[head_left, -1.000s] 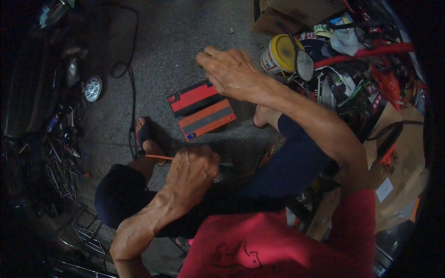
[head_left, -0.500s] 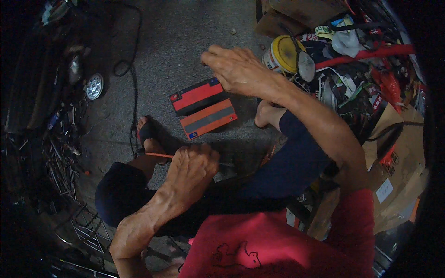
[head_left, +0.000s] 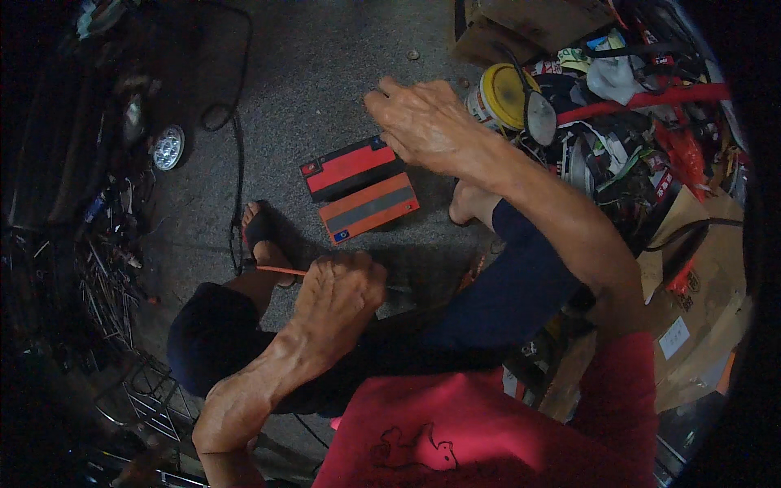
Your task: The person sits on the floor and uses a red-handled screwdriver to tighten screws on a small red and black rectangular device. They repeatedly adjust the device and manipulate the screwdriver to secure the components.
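Note:
My left hand (head_left: 338, 289) is closed in front of my body around a thin orange rod (head_left: 281, 270), which sticks out to its left. A faint thin dark length shows on the hand's other side. My right hand (head_left: 427, 122) hovers palm down at the right end of a red and black battery (head_left: 350, 169), its fingers bent and apart from the thumb. The hand partly covers that end, and whether it touches is hidden. Alongside on the near side lies an orange and grey battery (head_left: 370, 209). Both batteries rest on the floor between my feet.
A yellow-lidded bucket (head_left: 504, 93) and a round mirror (head_left: 539, 118) stand right of my right hand, by a heap of scrap and bags. Flattened cardboard (head_left: 691, 325) lies at right. To the left are a black cable (head_left: 237, 163), a round lamp (head_left: 168, 147) and scattered metal rods.
My right hand has shifted slightly to the right. The left hand keeps its hold on the orange rod, almost unmoved. The whole view has moved slightly.

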A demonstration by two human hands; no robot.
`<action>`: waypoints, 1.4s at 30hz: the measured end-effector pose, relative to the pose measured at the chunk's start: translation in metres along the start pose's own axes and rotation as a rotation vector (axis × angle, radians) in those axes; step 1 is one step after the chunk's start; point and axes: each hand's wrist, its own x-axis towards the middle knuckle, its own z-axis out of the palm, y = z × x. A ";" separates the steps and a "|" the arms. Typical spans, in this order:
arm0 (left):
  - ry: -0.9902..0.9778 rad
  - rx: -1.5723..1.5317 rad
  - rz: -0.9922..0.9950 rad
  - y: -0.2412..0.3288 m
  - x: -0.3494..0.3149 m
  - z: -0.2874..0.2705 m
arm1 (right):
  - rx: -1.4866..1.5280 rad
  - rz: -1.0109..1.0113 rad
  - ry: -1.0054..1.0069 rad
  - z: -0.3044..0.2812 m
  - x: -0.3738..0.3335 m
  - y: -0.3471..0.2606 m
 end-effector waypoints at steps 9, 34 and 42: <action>-0.026 -0.092 0.017 0.002 0.002 -0.002 | -0.032 0.009 -0.025 -0.007 -0.001 0.002; -0.003 0.044 0.014 0.001 -0.003 0.003 | -0.027 -0.084 0.089 0.005 -0.004 0.007; 0.009 0.024 0.014 0.001 -0.002 0.001 | -0.034 -0.038 -0.001 0.000 -0.002 0.003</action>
